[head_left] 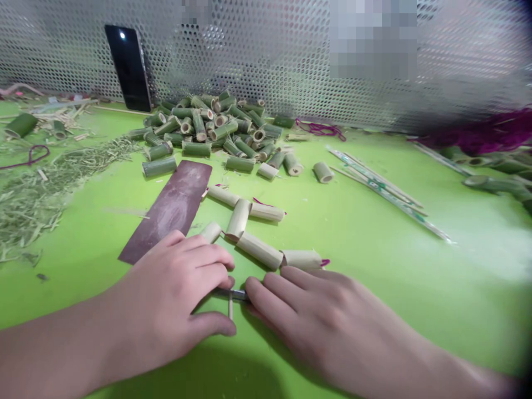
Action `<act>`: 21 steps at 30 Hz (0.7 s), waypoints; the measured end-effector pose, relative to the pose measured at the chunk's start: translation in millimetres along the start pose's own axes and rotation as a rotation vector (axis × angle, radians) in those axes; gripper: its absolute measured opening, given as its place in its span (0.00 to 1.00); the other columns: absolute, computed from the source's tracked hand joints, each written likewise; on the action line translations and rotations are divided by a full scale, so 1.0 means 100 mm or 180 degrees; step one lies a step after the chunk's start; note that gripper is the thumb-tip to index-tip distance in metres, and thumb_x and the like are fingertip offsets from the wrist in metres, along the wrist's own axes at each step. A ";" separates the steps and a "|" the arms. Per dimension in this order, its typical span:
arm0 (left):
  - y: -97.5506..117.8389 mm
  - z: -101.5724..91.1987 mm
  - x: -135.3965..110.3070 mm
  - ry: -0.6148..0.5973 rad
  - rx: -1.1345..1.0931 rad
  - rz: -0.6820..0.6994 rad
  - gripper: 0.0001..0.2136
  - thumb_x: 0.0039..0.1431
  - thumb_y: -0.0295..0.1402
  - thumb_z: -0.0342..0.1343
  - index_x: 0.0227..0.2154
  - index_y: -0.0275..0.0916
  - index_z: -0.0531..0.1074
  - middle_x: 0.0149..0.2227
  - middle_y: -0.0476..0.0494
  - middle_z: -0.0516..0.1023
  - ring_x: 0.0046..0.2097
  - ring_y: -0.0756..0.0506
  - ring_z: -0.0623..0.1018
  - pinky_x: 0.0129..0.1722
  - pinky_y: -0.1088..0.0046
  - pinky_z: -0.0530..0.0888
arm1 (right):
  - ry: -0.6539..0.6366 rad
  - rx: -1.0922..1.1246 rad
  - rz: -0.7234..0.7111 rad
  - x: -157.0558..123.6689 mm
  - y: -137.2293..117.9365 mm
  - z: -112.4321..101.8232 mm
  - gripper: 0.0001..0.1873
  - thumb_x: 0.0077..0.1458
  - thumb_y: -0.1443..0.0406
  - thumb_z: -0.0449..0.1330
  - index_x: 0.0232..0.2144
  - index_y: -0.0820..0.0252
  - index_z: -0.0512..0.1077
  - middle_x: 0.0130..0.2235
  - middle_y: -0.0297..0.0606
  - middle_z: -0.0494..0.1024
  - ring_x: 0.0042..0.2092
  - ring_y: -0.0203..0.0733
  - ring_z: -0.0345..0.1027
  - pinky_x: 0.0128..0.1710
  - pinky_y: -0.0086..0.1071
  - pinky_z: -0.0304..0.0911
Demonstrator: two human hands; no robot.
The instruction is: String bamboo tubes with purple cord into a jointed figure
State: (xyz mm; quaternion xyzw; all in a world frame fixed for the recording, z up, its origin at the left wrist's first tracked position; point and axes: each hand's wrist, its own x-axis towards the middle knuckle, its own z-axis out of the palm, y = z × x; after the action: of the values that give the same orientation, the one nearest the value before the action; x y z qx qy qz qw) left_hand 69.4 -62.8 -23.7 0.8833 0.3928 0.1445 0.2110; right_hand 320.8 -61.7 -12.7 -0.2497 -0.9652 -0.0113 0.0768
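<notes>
The left hand is curled over, with its fingers on top and its thumb below. A small metal bar lies between the tips, but I cannot tell if the hand is really pinching it. The right hand lies flat and low, with its fingers close together. Its tips are at the bar's right end, and I cannot tell if they press on it. A thin stick goes down from the bar, and both sit between the hands, close to the green table.

Just past the hands, at 12 o'clock, pale peeled tubes lie in a loose line, and one nearly touches the right hand. At 11 o'clock is a long brown strip of sandpaper. Farther off at 12 o'clock is a big pile of green bamboo tubes. Behind it, at 11 o'clock, a black phone leans on a metal wall with holes.

At 10 o'clock lies a heap of green shavings. Long thin sticks lie at 2 o'clock, and a purple string lies at 1 o'clock.
</notes>
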 end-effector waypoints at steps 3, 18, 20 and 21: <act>0.01 0.00 0.00 -0.0023 -0.0008 -0.0013 0.13 0.66 0.49 0.59 0.44 0.47 0.75 0.52 0.52 0.80 0.54 0.39 0.77 0.54 0.54 0.64 | -0.0044 -0.0012 -0.0003 0.00 0.00 -0.02 0.11 0.68 0.72 0.48 0.38 0.58 0.69 0.31 0.33 0.74 0.29 0.39 0.63 0.30 0.36 0.51; 0.06 0.06 0.02 0.0057 0.0097 -0.0104 0.15 0.63 0.49 0.62 0.41 0.43 0.74 0.51 0.47 0.80 0.53 0.36 0.77 0.48 0.54 0.69 | -0.0321 -0.0328 -0.0197 0.02 -0.01 -0.05 0.11 0.64 0.74 0.49 0.42 0.62 0.70 0.32 0.35 0.74 0.28 0.39 0.63 0.25 0.37 0.50; 0.05 0.06 0.03 0.0025 0.0086 -0.0111 0.15 0.63 0.49 0.62 0.41 0.43 0.74 0.51 0.46 0.80 0.54 0.36 0.76 0.49 0.53 0.69 | -0.0363 -0.0224 -0.0163 0.03 -0.01 -0.05 0.10 0.64 0.74 0.49 0.41 0.61 0.69 0.32 0.35 0.75 0.28 0.38 0.63 0.25 0.36 0.50; 0.05 0.06 0.03 0.0013 0.0065 -0.0111 0.15 0.63 0.50 0.62 0.41 0.43 0.74 0.51 0.46 0.80 0.54 0.36 0.76 0.49 0.53 0.69 | -0.0354 -0.0150 -0.0151 0.03 -0.01 -0.04 0.09 0.65 0.74 0.50 0.40 0.60 0.69 0.32 0.35 0.74 0.28 0.38 0.63 0.25 0.36 0.50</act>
State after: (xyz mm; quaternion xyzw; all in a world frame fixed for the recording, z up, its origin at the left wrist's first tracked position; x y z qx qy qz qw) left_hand 77.0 -65.2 -26.3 0.8782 0.4100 0.1385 0.2038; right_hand 318.1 -60.8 -8.3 -0.2288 -0.9731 -0.0220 0.0168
